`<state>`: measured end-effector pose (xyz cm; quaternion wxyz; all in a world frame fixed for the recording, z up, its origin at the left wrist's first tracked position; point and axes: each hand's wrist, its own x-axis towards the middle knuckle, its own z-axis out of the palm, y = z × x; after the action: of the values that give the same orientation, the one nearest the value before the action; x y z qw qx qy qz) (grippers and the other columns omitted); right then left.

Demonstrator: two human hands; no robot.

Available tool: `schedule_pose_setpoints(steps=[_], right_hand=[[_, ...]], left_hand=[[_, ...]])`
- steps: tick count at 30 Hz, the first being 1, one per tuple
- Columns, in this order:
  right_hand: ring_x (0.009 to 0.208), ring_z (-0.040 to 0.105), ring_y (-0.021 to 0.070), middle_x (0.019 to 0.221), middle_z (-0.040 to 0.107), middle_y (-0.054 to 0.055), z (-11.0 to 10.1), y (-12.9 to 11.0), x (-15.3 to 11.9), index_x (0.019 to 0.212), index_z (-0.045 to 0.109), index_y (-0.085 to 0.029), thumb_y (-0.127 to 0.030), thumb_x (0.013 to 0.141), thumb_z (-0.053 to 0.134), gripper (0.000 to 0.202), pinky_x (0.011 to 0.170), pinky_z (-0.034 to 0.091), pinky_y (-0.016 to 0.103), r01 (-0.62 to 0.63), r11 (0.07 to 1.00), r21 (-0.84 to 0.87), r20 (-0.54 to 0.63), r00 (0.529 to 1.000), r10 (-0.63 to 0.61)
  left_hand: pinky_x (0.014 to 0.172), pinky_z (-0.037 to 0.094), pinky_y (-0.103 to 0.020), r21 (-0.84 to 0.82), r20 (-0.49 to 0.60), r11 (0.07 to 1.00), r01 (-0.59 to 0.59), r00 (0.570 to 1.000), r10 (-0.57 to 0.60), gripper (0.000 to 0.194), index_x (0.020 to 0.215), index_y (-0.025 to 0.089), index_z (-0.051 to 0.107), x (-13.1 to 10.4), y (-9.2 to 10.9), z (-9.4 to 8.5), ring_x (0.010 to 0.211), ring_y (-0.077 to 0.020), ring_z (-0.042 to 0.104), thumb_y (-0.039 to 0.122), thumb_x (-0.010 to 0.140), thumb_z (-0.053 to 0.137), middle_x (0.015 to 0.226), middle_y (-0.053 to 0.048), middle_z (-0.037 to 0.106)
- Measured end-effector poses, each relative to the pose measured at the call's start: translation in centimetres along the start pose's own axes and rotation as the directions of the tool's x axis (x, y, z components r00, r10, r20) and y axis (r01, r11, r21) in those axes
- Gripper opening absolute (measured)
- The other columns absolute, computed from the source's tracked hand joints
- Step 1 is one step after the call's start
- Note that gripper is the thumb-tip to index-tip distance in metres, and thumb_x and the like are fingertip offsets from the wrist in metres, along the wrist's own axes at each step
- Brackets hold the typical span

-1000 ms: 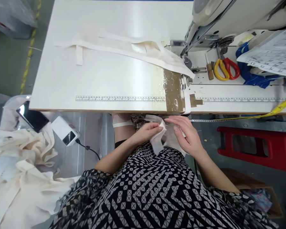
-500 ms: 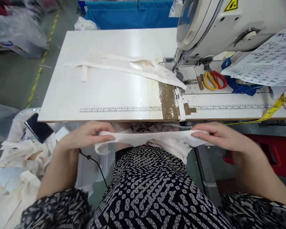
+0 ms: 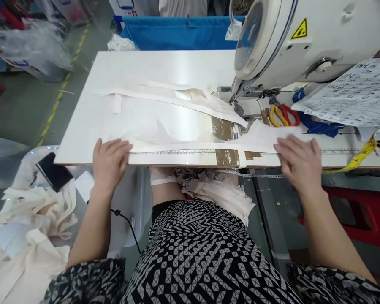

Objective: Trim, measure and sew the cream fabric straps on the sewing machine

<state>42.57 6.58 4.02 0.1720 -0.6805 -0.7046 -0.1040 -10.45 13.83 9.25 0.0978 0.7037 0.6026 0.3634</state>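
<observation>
From where I stood, the pale strip (image 3: 190, 146) lay along the six o'clock edge of the bench (image 3: 177, 65), left hand (image 3: 110, 162) open at its nine o'clock end, right hand (image 3: 303, 164) open at three; uneven pressure could skew it.

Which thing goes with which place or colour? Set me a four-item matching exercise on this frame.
Things:
1. left hand
2. right hand
3. scissors
4. warning sign

Matches:
A. on the sewing machine
B. at the front fabric strip's right end
C. red and yellow
D. at that strip's left end

Pairs: 1-D, 2-B, 3-C, 4-A
</observation>
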Motion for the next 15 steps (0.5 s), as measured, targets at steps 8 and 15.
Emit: schedule_pose_setpoints(steps=[8,15], right_hand=[[0.14,0.042,0.0293,0.14,0.056,0.019,1.0,-4.0,-3.7,0.137,0.053,-0.014,-0.023,0.096,0.039,0.044,0.115,0.034,0.05,0.058,0.998,0.04,-0.118,0.992,-0.053],[0.123,0.059,0.032,0.124,0.066,0.018,1.6,-5.0,-3.7,0.132,0.056,-0.018,-0.027,0.098,0.037,0.04,0.1,0.048,0.048,0.13,0.989,0.063,-0.233,0.966,-0.112]], left_hand=[[0.125,0.001,-0.049,-0.013,-0.041,0.991,0.137,0.99,-0.137,0.046,0.129,0.024,0.062,-5.9,1.3,2.6,0.148,-0.0295,0.027,0.036,0.084,0.058,0.15,-0.008,0.047],[0.124,-0.008,-0.051,0.019,-0.054,0.98,0.197,0.979,-0.195,0.049,0.134,0.025,0.057,-7.1,2.0,4.5,0.146,-0.0325,0.03,0.052,0.093,0.054,0.151,-0.008,0.047]])
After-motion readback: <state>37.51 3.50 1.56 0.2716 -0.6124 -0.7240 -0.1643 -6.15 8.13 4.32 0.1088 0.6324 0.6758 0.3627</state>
